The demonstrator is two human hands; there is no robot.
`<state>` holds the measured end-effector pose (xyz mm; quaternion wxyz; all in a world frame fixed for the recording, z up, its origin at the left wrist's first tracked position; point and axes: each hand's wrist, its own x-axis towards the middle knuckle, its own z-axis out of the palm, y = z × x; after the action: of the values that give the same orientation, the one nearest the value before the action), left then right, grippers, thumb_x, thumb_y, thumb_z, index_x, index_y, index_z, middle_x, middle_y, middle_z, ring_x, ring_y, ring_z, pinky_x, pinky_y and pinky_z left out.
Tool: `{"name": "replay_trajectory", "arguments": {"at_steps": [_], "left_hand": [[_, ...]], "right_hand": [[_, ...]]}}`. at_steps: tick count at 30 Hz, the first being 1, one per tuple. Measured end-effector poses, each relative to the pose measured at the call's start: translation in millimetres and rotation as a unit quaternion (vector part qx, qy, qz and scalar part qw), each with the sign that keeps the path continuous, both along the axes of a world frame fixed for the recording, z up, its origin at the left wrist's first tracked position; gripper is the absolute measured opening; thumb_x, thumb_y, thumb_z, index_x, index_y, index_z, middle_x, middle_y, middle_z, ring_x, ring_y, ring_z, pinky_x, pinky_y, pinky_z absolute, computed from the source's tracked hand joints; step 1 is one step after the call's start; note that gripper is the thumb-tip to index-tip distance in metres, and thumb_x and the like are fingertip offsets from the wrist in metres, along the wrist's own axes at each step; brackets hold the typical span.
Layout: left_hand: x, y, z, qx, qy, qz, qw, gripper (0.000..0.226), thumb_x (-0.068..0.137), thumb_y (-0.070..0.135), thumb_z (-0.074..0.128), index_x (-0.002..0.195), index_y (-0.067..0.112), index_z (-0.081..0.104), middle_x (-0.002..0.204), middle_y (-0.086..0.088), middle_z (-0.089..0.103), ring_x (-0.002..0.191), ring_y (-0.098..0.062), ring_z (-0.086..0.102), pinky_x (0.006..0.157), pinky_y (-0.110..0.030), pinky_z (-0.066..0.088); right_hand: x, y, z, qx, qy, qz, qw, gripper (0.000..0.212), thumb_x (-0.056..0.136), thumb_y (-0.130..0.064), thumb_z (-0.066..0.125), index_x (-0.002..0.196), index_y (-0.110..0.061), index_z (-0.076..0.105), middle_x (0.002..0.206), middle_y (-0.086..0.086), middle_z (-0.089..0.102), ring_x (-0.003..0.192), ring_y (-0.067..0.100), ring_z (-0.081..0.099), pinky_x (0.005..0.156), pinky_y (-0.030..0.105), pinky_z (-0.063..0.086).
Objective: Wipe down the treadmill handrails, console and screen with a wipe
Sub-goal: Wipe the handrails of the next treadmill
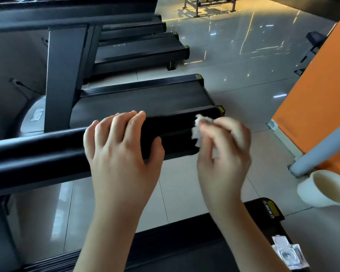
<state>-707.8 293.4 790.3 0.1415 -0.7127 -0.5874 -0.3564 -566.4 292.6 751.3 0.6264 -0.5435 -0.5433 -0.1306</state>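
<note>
Right hand (224, 146), blurred, fingers bunched tight around a crumpled white wipe (197, 130), holds it right at the free end of the black handrail (37, 154). Just beside it the left hand (122, 146) clamps that rail, fingers curled over the top, thumb hooked on the near side. Lower right, a pack of wipes (287, 254) lies on the treadmill's edge, with a white bucket (326, 189) on the floor beyond.

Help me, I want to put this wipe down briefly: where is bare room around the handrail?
Free: the handrail top left of the left hand, and the floor tiles between rail and near treadmill deck. Crowded: the rail's end, where the right hand holds the wipe, and the deck corner with the wipe packet.
</note>
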Motion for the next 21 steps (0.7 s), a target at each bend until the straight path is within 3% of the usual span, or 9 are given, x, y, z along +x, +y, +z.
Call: {"name": "replay_trajectory", "arguments": {"at_steps": [5,10,15,18,21], "left_hand": [[1.2,0.3,-0.1,0.013,-0.005,-0.002,1.0,0.042,0.084,0.032,0.055,0.115,0.006,0.065,0.114,-0.008,0.065,0.109,-0.025,0.045,0.105,-0.043,0.027],[1.0,1.5,-2.6,0.024,-0.005,-0.002,1.0,0.042,0.085,0.032,0.055,0.116,0.005,0.065,0.114,-0.01,0.064,0.109,-0.025,0.045,0.104,-0.042,0.027],[1.0,1.9,-5.8,0.03,-0.006,0.0,1.0,0.042,0.086,0.032,0.055,0.117,0.004,0.064,0.115,-0.011,0.064,0.11,-0.025,0.043,0.105,-0.038,0.024],[0.7,2.3,-6.1,0.029,-0.007,-0.002,1.0,0.042,0.086,0.032,0.055,0.118,0.005,0.063,0.116,-0.011,0.063,0.111,-0.027,0.043,0.106,-0.034,0.021],[1.8,2.7,-7.1,0.038,-0.01,0.0,0.999,0.042,0.086,0.031,0.054,0.116,0.004,0.064,0.116,-0.011,0.063,0.111,-0.027,0.043,0.105,-0.035,0.021]], "right_hand": [[-5.9,-7.1,-34.8,-0.011,-0.103,0.067,0.992,0.01,0.091,0.001,0.064,0.088,-0.001,0.074,0.1,0.003,0.052,0.092,0.021,0.052,0.093,0.012,0.034],[-5.6,-2.7,-48.2,0.018,-0.013,0.025,0.999,0.013,0.095,-0.004,0.061,0.086,-0.005,0.07,0.1,0.001,0.051,0.086,0.021,0.054,0.086,0.018,0.042],[-8.5,-3.0,-55.1,0.009,-0.064,0.049,0.997,0.012,0.092,-0.002,0.061,0.095,-0.013,0.062,0.1,0.002,0.051,0.091,0.018,0.051,0.092,0.01,0.035],[0.5,-3.5,-56.9,0.009,0.016,0.029,0.999,0.014,0.088,0.004,0.065,0.087,-0.009,0.069,0.098,0.0,0.052,0.086,0.024,0.058,0.08,0.027,0.049],[-7.2,-5.8,-57.6,0.002,0.087,0.041,0.995,0.01,0.089,0.003,0.064,0.088,-0.003,0.072,0.098,0.002,0.055,0.083,0.032,0.061,0.07,0.041,0.052]]}}
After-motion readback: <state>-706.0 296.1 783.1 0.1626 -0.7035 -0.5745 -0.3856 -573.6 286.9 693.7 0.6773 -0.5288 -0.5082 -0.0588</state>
